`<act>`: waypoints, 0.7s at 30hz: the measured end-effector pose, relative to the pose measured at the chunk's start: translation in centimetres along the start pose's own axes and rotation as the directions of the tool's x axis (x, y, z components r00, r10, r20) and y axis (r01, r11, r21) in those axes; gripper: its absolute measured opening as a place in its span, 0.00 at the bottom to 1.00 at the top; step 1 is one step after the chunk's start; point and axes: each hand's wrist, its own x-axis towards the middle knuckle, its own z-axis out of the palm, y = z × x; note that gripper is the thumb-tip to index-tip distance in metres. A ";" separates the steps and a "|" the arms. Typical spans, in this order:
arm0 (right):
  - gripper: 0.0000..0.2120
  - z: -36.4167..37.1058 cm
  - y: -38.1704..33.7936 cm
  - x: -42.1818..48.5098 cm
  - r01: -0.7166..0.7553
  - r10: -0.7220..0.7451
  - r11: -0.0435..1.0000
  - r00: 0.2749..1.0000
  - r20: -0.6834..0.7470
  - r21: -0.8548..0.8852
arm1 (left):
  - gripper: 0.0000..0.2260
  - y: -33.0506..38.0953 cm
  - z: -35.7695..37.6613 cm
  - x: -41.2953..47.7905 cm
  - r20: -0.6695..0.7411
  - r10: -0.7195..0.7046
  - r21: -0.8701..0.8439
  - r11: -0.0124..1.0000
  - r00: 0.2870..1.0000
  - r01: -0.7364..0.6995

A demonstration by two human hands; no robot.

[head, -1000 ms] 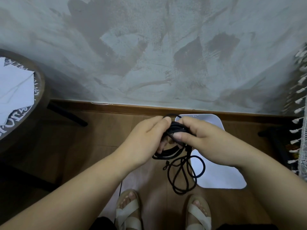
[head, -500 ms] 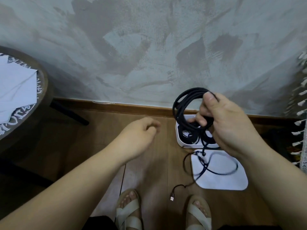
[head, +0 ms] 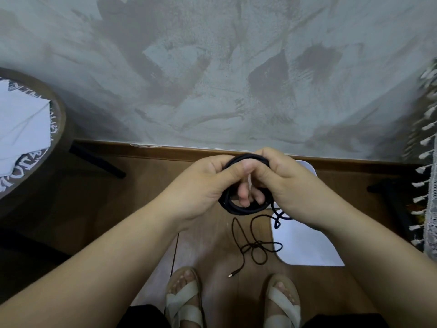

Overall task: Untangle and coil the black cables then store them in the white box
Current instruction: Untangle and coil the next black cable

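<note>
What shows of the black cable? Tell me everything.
The black cable is thin, matte and rubbery-looking. Most is wound into a small coil, gripped by the left hand and right hand, fingers curled round it. A loose tail drops to the wooden floor, tangles in loops partly over a white lid, and ends in a metal plug.

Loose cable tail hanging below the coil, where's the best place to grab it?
Pinch the single strand just under the coil, coming from the left with the left hand. There it hangs straight and free; lower down it crosses itself in a tangle before the plug.
</note>
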 end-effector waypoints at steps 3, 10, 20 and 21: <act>0.13 0.1 0.0 0.2 -0.006 0.007 1.000 0.999 -0.046 0.010 | 0.13 0.0 0.8 0.1 -0.079 0.027 0.001 1.000 0.996 -0.027; 0.23 -1.4 1.1 -0.2 -0.119 0.117 0.992 0.991 0.065 0.041 | 0.12 0.5 -0.2 0.8 -0.221 -0.148 -0.491 0.871 0.964 0.021; 0.05 -1.0 3.0 0.5 -0.353 0.352 0.935 0.918 0.181 -0.026 | 0.14 -0.3 -4.9 1.8 -0.514 -0.401 -0.742 0.651 0.758 -0.159; 0.05 -0.7 2.8 0.5 -0.385 0.353 0.909 0.915 0.195 0.159 | 0.14 -0.3 -5.1 1.9 -0.524 -0.411 -0.744 0.647 0.746 -0.167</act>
